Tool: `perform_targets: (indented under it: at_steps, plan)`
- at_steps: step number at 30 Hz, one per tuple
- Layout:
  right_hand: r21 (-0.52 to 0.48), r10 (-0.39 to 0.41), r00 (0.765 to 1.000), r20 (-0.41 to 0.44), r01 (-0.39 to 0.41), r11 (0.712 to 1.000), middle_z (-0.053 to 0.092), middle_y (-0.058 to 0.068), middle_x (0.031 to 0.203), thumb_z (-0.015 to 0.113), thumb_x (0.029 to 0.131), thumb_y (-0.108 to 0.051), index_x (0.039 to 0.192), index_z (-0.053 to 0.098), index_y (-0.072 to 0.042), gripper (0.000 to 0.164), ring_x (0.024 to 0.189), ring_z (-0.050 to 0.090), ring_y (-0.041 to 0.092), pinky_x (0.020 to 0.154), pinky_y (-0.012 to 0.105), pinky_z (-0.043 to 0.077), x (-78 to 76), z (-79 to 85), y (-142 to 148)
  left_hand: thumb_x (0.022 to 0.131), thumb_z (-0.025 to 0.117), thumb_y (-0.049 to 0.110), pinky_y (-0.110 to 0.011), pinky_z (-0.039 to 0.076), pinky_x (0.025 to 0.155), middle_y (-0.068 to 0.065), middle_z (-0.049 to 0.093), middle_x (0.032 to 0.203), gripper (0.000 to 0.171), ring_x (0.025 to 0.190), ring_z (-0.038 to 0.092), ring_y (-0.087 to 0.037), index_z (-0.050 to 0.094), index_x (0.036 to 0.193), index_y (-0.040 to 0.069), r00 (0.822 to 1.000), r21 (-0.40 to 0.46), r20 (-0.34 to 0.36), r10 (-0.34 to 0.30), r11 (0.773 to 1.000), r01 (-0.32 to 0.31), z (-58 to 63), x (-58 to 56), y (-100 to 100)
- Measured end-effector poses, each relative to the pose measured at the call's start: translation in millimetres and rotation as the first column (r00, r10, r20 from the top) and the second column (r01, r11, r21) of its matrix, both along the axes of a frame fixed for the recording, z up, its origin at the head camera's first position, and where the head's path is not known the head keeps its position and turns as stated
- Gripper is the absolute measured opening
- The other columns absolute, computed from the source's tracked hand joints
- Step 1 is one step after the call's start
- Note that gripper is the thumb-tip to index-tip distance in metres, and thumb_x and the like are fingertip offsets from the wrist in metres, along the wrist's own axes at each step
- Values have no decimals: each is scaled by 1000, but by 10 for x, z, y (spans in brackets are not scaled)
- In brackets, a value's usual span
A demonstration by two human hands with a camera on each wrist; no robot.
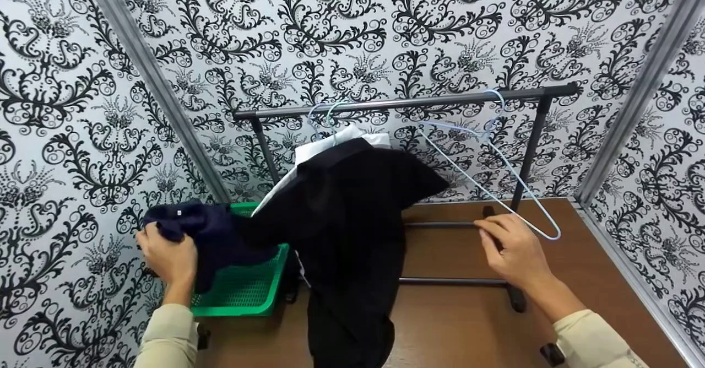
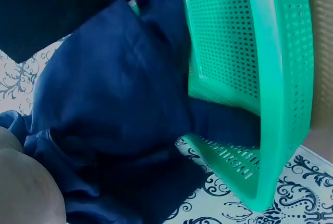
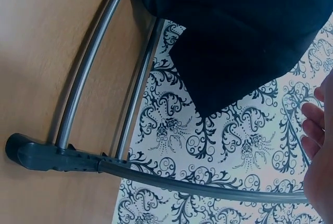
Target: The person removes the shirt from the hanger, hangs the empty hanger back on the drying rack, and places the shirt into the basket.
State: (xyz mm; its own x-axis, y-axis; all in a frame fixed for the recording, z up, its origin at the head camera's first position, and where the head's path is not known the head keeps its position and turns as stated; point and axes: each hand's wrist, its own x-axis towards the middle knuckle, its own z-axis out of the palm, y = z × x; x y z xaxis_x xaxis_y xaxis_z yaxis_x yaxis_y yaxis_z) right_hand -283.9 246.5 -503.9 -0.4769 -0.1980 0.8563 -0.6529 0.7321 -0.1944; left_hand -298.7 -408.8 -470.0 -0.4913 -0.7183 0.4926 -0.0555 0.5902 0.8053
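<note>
My left hand (image 1: 171, 255) grips a bunched navy garment (image 1: 215, 233), lifted at the green basket (image 1: 264, 302). In the left wrist view, part of the navy garment (image 2: 114, 89) hangs inside the basket (image 2: 270, 78). My right hand (image 1: 515, 249) is beside the lower bar of a pale blue hanger (image 1: 523, 186), its fingers loosely bent with nothing seen between them. Whether it touches the hanger is unclear. That hanger hangs bare and turned at an angle on the rail. A black short-sleeved shirt (image 1: 352, 219) hangs between my hands.
A dark metal rack rail (image 1: 418, 102) spans the back. White clothing (image 1: 314, 149) hangs behind the black shirt. The rack's lower bars (image 1: 451, 281) and feet (image 1: 516, 299) stand on the brown tabletop (image 1: 457, 324). Patterned walls (image 1: 352, 37) close in the back and sides.
</note>
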Motion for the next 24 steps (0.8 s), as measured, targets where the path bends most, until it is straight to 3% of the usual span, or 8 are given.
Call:
perform_targets:
  at_steps: [4,7,10,15,18,21,24]
  plan:
    - [12,-6,1000,11,6,1000,77,15,100,73,87,0,107,82,-4,22,95,68,33,91,37,49,5,-11,20,81,63,-3,-71,48,96,-29,53,129,39,110,58,-54,58,120,-4,993,-108,92,-77,990,87,-133,-51,99]
    - [11,-3,1000,22,3,1000,76,14,100,73,88,0,107,82,-4,21,95,67,32,91,37,49,1,-19,24,80,65,-3,-71,50,91,-29,53,130,43,109,59,-55,58,123,-3,971,-165,195,-135,972,168,-299,-90,219]
    - [15,4,1000,22,-4,1000,76,14,100,73,88,0,107,82,-4,21,95,67,32,90,37,49,-9,-29,9,78,67,-3,-71,49,94,-30,53,133,52,113,60,-58,59,130,-3,937,-192,301,-176,951,241,-483,-130,322]
    - [60,12,1000,25,-14,998,76,12,101,74,86,0,107,82,-5,23,95,68,29,89,37,51,-19,-75,-37,77,67,0,-71,41,107,-35,57,136,55,126,54,-59,63,132,-5,870,-278,449,-203,894,352,-811,-218,395]
    - [109,18,999,43,-23,994,76,11,103,75,87,-2,108,82,-6,23,97,69,28,90,37,52,-17,-104,-64,82,68,5,-75,35,112,-36,54,145,55,137,45,-60,63,136,-4,802,-272,563,-198,872,406,-994,-247,409]
    - [128,27,999,39,-32,991,75,9,102,76,87,-2,108,82,-7,23,96,69,27,88,37,53,-16,-133,-89,91,65,11,-78,30,115,-36,47,154,57,145,36,-63,57,146,-2,688,-169,688,-230,872,460,-1147,-225,438]
    - [127,36,999,30,-39,991,75,7,101,76,86,-1,107,82,-7,23,95,68,25,87,37,53,-15,-148,-109,96,62,14,-83,28,115,-36,39,160,60,147,30,-70,49,153,0,575,-25,761,-301,872,489,-1278,-190,443]
